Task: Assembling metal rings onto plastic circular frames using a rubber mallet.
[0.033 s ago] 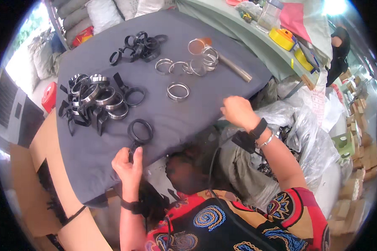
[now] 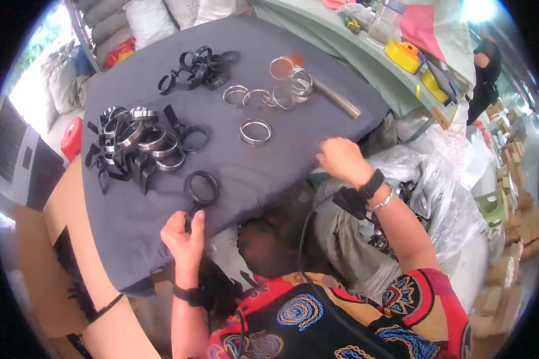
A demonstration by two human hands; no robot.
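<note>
My left hand [image 2: 184, 237] is closed at the table's near edge, thumb raised, around the short stem of a black ring-shaped part [image 2: 187, 191]. The ring lies beyond my fingers on the grey cloth. My right hand [image 2: 344, 160] is curled closed over the table's right edge; whatever its fingers hold, if anything, is hidden. A single silver metal ring [image 2: 256, 142] rests between and beyond my hands. At the left is a heap of black stemmed parts [image 2: 129, 136], many with silver rings. More silver rings [image 2: 301, 90] lie farther back.
Several black ring parts [image 2: 206, 69] sit at the back of the grey-covered table [image 2: 233, 173]. A metal tube [image 2: 336, 99] lies near its right edge. Yellow tape rolls [image 2: 402, 56] are on the side table. Clear plastic sacking [image 2: 431, 173] bulges at right; a cardboard box [image 2: 48, 269] stands left.
</note>
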